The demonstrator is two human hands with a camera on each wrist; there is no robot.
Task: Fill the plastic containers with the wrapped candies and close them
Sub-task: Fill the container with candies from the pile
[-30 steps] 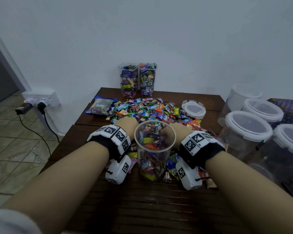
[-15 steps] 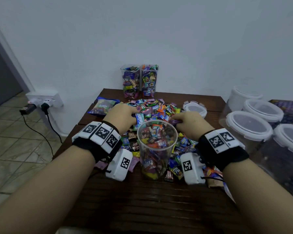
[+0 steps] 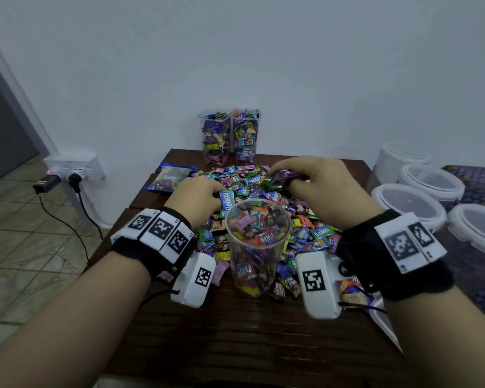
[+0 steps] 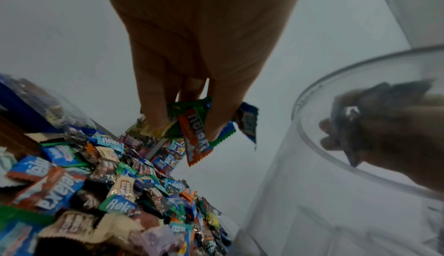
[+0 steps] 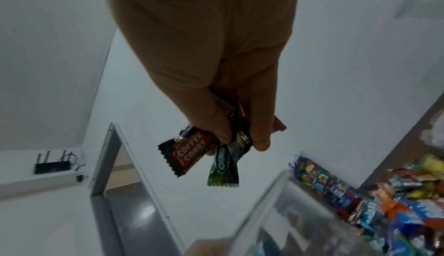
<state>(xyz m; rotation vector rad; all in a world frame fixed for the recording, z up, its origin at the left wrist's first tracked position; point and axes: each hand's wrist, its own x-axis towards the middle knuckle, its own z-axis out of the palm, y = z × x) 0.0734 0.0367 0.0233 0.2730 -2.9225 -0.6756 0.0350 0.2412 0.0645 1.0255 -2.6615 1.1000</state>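
A clear round plastic container [image 3: 256, 247] stands near the table's front, mostly full of wrapped candies. Behind it spreads a pile of wrapped candies [image 3: 252, 189]. My left hand [image 3: 199, 196] is over the pile's left side and grips several candies [image 4: 199, 127], an orange and a green one showing. My right hand [image 3: 317, 177] is lifted over the pile's right side and grips several candies [image 5: 211, 151], among them a brown coffee candy and a green one. The container's rim [image 4: 312, 119] stands just right of my left hand.
Two filled square containers [image 3: 230, 135] stand against the wall at the table's [image 3: 235, 331] back. A blue candy bag [image 3: 170, 179] lies at the back left. Several lidded white-rimmed containers [image 3: 409, 205] stand on the right. A wall socket with plugs [image 3: 73, 170] is on the left.
Both hands moved from beside the container forward onto the pile and closed on candies. The right hand has now risen a little with its handful.
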